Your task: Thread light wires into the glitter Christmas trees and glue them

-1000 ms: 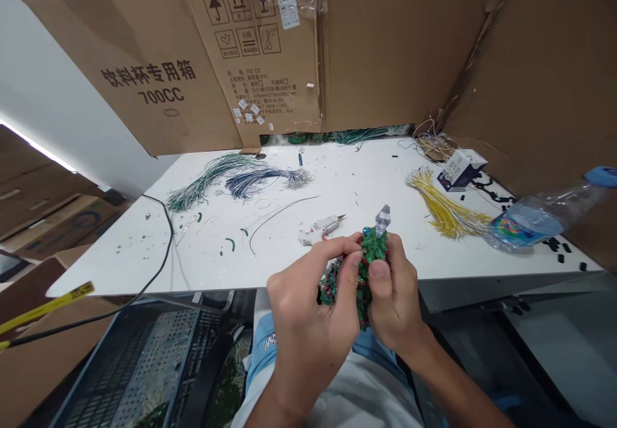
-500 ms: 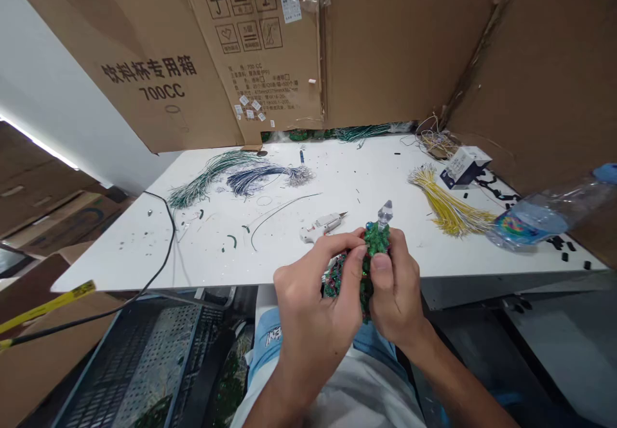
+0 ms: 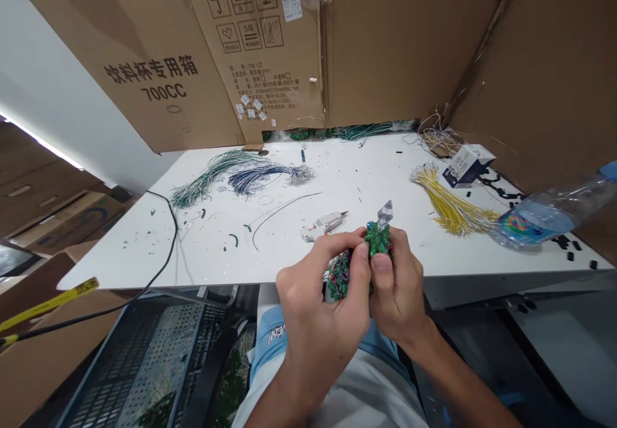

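Both hands hold a green beaded ornament with a clear faceted crystal tip pointing up, just over the table's front edge. My left hand is closed, its thumb and forefinger pinching the ornament's left side. Wrapped around the right side is my right hand, with its thumb pressed on the front. More green and red beadwork shows behind my left fingers; whether it is one piece with the ornament I cannot tell. Beyond the hands lies a white glue gun.
Bundles of green wires, blue wires and yellow wires lie on the white table. A plastic bottle and a small box are at right. Cardboard stands behind. A black cable crosses the left edge.
The ornament is tilted slightly and the beadwork behind my left hand has shifted a little. Both hands keep their grip; the whole view has moved slightly.
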{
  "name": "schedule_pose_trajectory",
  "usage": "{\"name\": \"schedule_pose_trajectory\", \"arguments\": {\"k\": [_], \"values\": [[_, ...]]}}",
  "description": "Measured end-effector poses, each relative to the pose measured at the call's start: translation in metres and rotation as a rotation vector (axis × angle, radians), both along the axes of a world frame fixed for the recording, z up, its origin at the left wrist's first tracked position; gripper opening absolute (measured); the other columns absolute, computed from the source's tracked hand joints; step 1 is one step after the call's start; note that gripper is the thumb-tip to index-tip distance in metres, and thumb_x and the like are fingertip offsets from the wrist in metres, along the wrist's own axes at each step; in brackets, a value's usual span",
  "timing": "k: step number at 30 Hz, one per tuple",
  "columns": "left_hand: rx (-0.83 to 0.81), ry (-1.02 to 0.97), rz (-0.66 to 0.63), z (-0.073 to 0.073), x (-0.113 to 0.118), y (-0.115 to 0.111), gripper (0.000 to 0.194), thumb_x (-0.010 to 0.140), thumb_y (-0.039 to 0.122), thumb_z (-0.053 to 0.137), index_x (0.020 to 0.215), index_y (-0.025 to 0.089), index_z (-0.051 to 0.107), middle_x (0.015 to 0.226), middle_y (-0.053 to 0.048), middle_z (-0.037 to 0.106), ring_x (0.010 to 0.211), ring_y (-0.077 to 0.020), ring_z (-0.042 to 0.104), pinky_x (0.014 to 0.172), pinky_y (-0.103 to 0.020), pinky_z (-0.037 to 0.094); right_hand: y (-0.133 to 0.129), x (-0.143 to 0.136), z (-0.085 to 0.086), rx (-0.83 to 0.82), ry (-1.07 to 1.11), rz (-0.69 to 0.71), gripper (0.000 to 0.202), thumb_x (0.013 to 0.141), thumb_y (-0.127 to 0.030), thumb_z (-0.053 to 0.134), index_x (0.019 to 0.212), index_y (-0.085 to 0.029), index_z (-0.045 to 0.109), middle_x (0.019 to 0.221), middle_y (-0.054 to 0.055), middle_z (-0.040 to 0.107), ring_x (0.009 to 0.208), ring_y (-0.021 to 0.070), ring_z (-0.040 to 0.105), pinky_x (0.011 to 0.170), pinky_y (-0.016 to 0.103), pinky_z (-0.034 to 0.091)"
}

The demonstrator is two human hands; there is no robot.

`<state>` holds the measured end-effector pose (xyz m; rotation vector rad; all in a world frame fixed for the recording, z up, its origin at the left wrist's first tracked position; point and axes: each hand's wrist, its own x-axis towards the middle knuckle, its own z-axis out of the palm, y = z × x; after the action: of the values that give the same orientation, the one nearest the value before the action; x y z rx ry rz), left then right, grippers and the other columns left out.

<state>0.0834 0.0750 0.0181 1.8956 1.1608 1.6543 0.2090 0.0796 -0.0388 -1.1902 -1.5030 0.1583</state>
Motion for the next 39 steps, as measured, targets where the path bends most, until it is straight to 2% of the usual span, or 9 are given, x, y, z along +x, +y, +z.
{"name": "schedule_pose_trajectory", "arguments": {"k": [5,14,19,24,39], "values": [[-0.071,-0.045,-0.031,0.003,-0.001,0.001,0.01,0.101,0.014,0.075,0.102,0.023,0.078,0.103,0.005,0.088,0.093,-0.0103,0.085,0.089,-0.015,0.065,0.001,0.0,-0.001,0.018,-0.013,-0.011,0.024,0.114,-0.038,0.043,0.128,-0.025,0.059,0.101,0.006,0.072,0.085,0.0249,0.065,0.067,0.036,0.047],[-0.093,-0.061,-0.009,0.002,0.001,0.001,0.009,0.101,0.015,0.075,0.101,0.022,0.078,0.099,0.002,0.088,0.09,-0.0125,0.086,0.085,-0.017,0.066,0.001,-0.003,0.001,0.054,-0.092,-0.069,0.024,0.117,-0.039,0.04,0.128,-0.026,0.058,0.102,0.005,0.071,0.083,0.0241,0.061,0.071,0.036,0.046],[-0.13,-0.119,-0.068,0.0,0.003,0.005,0.007,0.101,0.016,0.075,0.101,0.022,0.077,0.103,0.001,0.088,0.092,-0.0139,0.086,0.089,-0.02,0.069,0.001,-0.002,0.001,0.05,-0.081,-0.087,0.025,0.117,-0.039,0.041,0.129,-0.026,0.058,0.106,0.006,0.072,0.085,0.0247,0.063,0.073,0.037,0.048],[-0.172,-0.115,-0.139,-0.001,-0.002,0.013,0.005,0.102,0.018,0.074,0.1,0.022,0.077,0.102,0.0,0.088,0.094,-0.0154,0.086,0.092,-0.022,0.07,0.002,0.002,0.0,-0.03,-0.029,-0.029,0.027,0.116,-0.041,0.042,0.13,-0.025,0.059,0.106,0.007,0.073,0.09,0.0263,0.067,0.075,0.038,0.05],[-0.139,-0.092,-0.077,-0.002,0.002,0.009,0.005,0.102,0.018,0.071,0.1,0.022,0.074,0.094,-0.001,0.083,0.088,-0.0167,0.084,0.086,-0.027,0.072,0.003,-0.002,-0.002,0.014,-0.095,-0.075,0.025,0.116,-0.038,0.042,0.128,-0.024,0.058,0.104,0.008,0.073,0.085,0.0268,0.065,0.076,0.041,0.053]]}}
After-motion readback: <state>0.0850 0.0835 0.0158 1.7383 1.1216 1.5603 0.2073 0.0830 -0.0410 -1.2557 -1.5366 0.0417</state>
